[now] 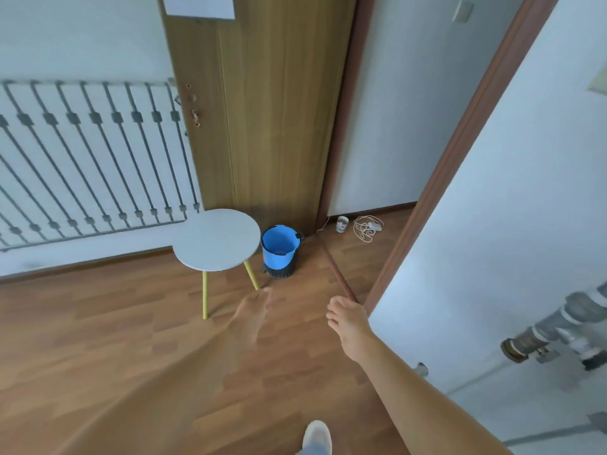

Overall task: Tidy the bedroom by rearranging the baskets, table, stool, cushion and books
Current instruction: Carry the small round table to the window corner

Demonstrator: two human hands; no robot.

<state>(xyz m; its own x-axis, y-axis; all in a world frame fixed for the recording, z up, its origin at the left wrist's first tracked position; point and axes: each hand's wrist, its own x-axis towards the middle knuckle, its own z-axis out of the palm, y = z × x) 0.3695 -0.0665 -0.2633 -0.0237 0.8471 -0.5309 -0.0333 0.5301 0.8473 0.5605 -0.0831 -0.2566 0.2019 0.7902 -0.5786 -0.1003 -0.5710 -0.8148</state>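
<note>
Left grip (254, 310) and right grip (348, 318) reach out empty, fingers loose. A blue bucket (279, 254) stands just beside the round table (216, 239).

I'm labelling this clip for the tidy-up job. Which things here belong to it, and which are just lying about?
Belongs: round white table with yellow legs; perhaps the blue plastic bucket beside it; left hand and right hand, both empty.
Lying about: small white mug; coiled white cable.
</note>
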